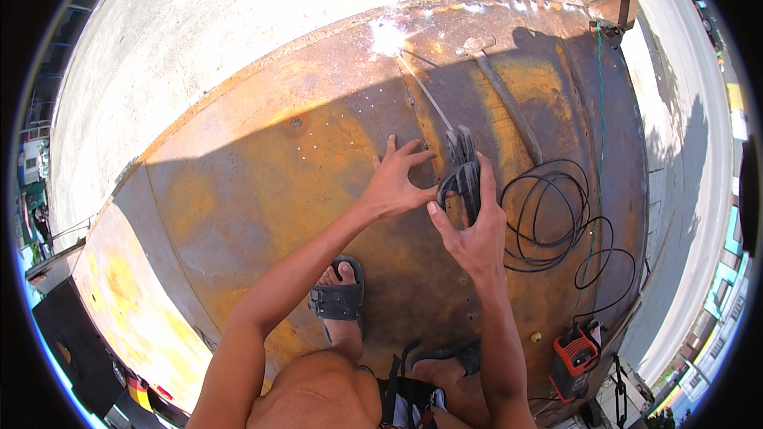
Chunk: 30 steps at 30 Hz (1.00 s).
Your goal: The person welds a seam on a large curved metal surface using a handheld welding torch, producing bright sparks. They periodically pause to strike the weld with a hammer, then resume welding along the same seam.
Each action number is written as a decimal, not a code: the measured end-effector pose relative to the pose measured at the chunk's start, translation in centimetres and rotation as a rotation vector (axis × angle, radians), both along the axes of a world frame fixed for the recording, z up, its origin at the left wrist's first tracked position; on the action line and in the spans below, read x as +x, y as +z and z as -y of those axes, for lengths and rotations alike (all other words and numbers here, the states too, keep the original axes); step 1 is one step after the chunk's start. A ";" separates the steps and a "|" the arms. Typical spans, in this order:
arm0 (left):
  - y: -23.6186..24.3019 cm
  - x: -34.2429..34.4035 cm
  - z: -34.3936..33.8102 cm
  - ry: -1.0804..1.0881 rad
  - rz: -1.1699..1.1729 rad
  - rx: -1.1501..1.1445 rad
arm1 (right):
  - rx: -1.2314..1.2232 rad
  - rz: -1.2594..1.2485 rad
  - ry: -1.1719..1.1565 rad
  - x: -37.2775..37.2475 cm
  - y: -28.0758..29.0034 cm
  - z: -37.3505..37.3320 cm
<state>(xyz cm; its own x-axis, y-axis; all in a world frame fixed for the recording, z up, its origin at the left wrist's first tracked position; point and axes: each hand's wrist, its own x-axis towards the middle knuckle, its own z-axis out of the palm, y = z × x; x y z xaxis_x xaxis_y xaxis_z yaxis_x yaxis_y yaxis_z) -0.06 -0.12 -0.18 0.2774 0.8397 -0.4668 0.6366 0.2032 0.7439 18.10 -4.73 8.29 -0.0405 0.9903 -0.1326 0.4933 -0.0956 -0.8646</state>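
My right hand [475, 240] grips a black welding electrode holder [469, 187] by its handle. A thin welding rod [427, 91] sticks out of its jaws, toward the far edge of a rusty steel plate [262, 206]. At the rod's far tip a bright white arc [388, 36] glows and throws sparks over the plate. My left hand [395, 181] is spread open just left of the holder, its thumb tip at or touching the handle. The glare hides the spot being struck.
Right of the rod lies a hammer [509, 103] with a long handle. Black cable [548, 262] lies coiled nearby. An orange-and-black welding machine [571, 369] stands at the lower right. A green cord [602, 111] runs along the right side. My sandalled foot [338, 302] rests on the plate.
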 end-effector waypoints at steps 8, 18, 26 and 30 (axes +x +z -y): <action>0.0 0.0 0.0 0.005 0.010 0.007 | -0.015 -0.010 -0.003 0.1 0.0 0.0; -0.2 -0.1 0.2 0.008 0.042 0.023 | -0.001 0.007 0.013 0.1 0.2 -0.1; -0.5 -0.2 0.1 0.000 0.004 0.025 | 0.008 0.016 0.015 0.0 0.1 -0.1; -0.2 0.0 0.1 0.009 0.025 0.017 | 0.009 0.017 0.010 0.1 0.0 -0.1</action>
